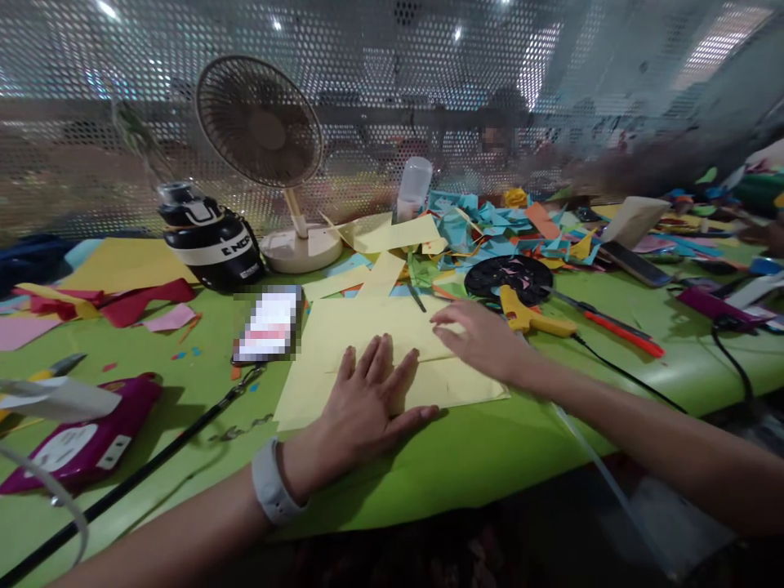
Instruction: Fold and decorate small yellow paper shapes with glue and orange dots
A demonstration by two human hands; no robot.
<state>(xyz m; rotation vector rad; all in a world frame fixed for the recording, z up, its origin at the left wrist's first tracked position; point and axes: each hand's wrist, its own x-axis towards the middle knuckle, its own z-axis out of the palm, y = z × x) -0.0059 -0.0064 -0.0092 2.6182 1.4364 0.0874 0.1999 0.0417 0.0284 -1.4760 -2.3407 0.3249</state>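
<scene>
Pale yellow paper sheets (318,376) lie flat on the green table cover. On them my left hand (367,400) rests palm down with its fingers spread, a light wristband behind it. My right hand (474,339) hovers at or touches the right part of the paper. Its fingers are bent, and the thumb stands apart from the forefinger with nothing visible between them. A small dark pointed piece (417,299) lies at the paper's far edge. Just beyond my right hand is a yellow glue gun (539,318), its cord trailing right.
Left of the paper are a phone (268,323), a black bottle (211,249) and a purple tissue pack (91,433). A fan (300,249) stands behind. Coloured scraps (490,224), a black round tray (508,278) and an orange-handled tool (621,331) lie farther back and right.
</scene>
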